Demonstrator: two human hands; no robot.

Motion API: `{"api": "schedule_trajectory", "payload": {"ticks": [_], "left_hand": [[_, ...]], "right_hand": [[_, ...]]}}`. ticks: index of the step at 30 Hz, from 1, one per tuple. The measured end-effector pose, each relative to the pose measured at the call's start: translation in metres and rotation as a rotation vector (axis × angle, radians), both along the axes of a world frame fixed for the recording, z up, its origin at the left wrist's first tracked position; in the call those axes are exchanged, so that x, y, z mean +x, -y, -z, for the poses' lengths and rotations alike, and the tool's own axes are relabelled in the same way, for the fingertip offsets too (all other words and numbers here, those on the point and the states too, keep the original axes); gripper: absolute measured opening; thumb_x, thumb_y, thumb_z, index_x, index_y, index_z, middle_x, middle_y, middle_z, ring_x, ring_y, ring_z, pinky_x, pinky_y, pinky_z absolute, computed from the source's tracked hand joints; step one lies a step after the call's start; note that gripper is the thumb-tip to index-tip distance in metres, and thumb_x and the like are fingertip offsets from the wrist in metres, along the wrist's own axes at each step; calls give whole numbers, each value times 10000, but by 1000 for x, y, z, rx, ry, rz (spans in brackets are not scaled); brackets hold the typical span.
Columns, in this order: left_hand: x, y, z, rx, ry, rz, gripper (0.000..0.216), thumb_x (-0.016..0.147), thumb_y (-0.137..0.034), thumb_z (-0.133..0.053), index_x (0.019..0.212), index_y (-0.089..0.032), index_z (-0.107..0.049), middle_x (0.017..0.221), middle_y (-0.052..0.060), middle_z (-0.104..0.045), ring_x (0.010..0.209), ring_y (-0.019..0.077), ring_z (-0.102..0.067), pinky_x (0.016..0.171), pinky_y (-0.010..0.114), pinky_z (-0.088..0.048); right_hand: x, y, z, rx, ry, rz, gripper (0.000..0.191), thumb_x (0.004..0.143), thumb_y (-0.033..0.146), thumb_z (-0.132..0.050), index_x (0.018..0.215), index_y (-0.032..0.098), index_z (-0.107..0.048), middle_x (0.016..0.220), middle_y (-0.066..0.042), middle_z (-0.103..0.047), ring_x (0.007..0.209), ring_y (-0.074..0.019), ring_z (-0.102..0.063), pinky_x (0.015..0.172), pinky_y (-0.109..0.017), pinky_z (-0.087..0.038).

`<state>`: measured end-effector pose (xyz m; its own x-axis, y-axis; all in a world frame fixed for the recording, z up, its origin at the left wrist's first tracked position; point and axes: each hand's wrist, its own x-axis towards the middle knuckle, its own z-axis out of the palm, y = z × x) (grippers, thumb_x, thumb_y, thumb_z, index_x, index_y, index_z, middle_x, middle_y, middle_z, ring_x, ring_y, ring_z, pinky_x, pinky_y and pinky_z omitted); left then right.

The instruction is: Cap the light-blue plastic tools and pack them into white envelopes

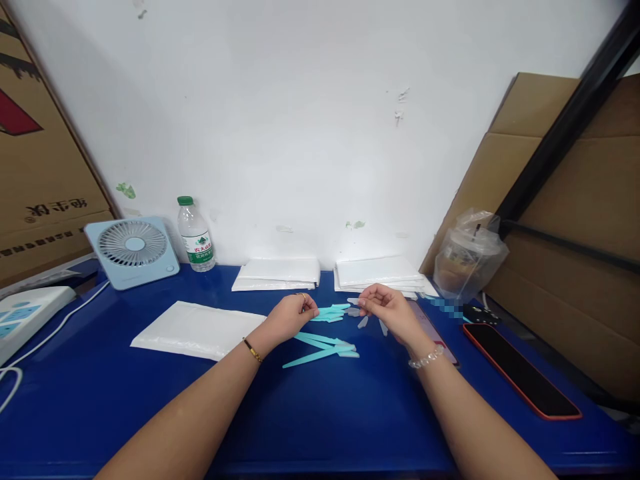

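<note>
My left hand (290, 319) is closed, thumb against fingers, on the handle ends of several teal eyebrow razors (331, 312). Whether all of these are gripped or some lie on the table, I cannot tell. To their right, my right hand (393, 312) pinches a small translucent blade cap (353, 301). Loose clear caps (363, 323) lie below its fingers. A second group of teal razors (320, 360) rests on the blue table (320, 420), fanned out nearer to me. Part of a white padded mailer (195, 330) is hidden behind my left forearm.
Stacks of white mailers (277, 272) stand along the wall. At the left are a blue fan (135, 250), a water bottle (197, 240) and a power strip (25, 317). A bagged drink cup (467, 260) and a red-edged phone (520, 370) are on the right.
</note>
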<state>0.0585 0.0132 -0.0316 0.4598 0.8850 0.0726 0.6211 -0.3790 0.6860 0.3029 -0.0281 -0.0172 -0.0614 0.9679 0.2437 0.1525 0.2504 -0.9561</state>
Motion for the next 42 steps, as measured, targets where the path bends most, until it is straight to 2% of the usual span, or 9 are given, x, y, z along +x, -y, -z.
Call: {"api": "schedule_trajectory", "payload": {"ticks": [8, 13, 16, 19, 23, 28, 35, 38, 42], "left_hand": [[6, 7, -4, -36, -14, 30, 292, 776, -445, -514, 841, -177, -610, 717, 11, -586, 617, 135, -495, 508, 224, -325], [10, 17, -3, -64, -118, 130, 222, 772, -382, -522, 773, -186, -626, 726, 20, -628, 631, 148, -538, 532, 232, -347], [10, 17, -2, 13, -208, 141, 173, 750, -347, -556, 772, -196, -639, 766, 29, -641, 693, 168, -560, 575, 242, -369], [9, 13, -3, 201, -272, 53, 197, 758, -325, -573, 902, -210, -641, 918, 51, -636, 858, 207, -564, 692, 268, -392], [7, 5, -3, 313, -371, 11, 200, 790, -276, -553, 961, -217, -638, 992, 61, -624, 953, 228, -543, 756, 293, -372], [7, 1, -1, 323, -431, 35, 175, 839, -256, -483, 787, -191, -636, 851, 60, -643, 841, 205, -565, 689, 282, -342], [4, 0, 0, 365, -352, 24, 239, 880, -269, -413, 770, -189, -610, 825, 50, -650, 788, 189, -570, 661, 278, -334], [4, 2, -5, 360, -328, 12, 240, 886, -264, -398, 773, -190, -597, 815, 36, -651, 768, 177, -574, 659, 271, -350], [4, 4, -8, 329, -315, 0, 251, 887, -272, -388, 783, -187, -600, 841, 37, -653, 767, 166, -582, 659, 258, -372]], "right_hand": [[-7, -2, 13, -28, 158, -159, 260, 751, 406, -644, 817, 159, -595, 642, -26, -647, 613, -143, -609, 585, -263, -484], [13, -2, 8, 71, 523, -94, 183, 804, 336, -564, 870, 189, -652, 775, -41, -651, 672, -152, -586, 602, -270, -462], [26, -5, 9, 112, 771, -90, 128, 764, 240, -587, 851, 206, -674, 847, -42, -628, 726, -164, -573, 656, -283, -451], [30, -7, 13, 99, 886, -128, 99, 740, 199, -603, 818, 199, -663, 866, -47, -604, 768, -177, -569, 701, -295, -442], [27, -7, 16, 70, 924, -136, 48, 760, 217, -585, 780, 193, -622, 847, -48, -594, 749, -176, -561, 677, -289, -436], [22, -5, 12, 64, 933, -102, 118, 814, 261, -516, 804, 197, -615, 823, -55, -626, 720, -183, -566, 644, -288, -422], [21, 1, -2, 28, 883, -54, 176, 838, 303, -477, 776, 198, -605, 776, -41, -646, 647, -159, -553, 566, -257, -391], [22, 8, -8, -25, 861, -169, 195, 768, 385, -587, 781, 191, -610, 716, -16, -621, 611, -143, -538, 541, -236, -383], [16, 16, -11, -128, 936, -384, 327, 588, 421, -751, 773, 185, -621, 711, 3, -593, 617, -138, -548, 536, -221, -377]]}}
